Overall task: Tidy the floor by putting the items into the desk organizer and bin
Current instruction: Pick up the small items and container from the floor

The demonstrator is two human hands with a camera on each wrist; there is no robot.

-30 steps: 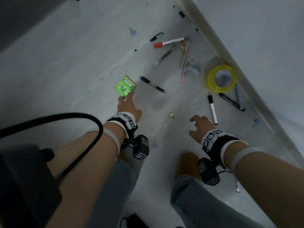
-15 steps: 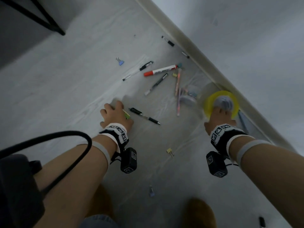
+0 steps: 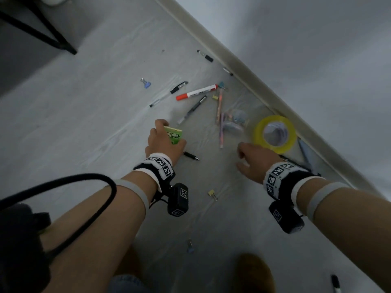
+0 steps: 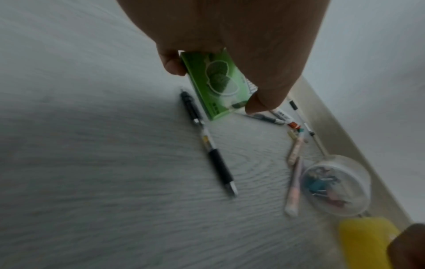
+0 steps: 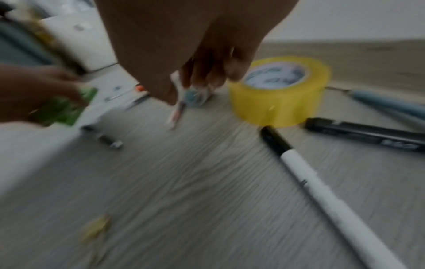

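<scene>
My left hand grips a small green gum box by its edges, thumb on one side and fingers on the other, a little above the floor. The left wrist view shows the box tilted over a black pen. My right hand hovers just left of a yellow tape roll with its fingers loosely curled and nothing in them. In the right wrist view the fingers hang beside the tape. No organizer or bin is in view.
Scattered on the grey floor are a red-capped marker, several pens, pink pens, a clear tub of clips, a yellow binder clip and a blue one. The baseboard runs along the right; black furniture legs stand far left.
My left hand closed on the green box and lifted it off the floor. My right hand came off the yellow tape roll and drew back toward me.
</scene>
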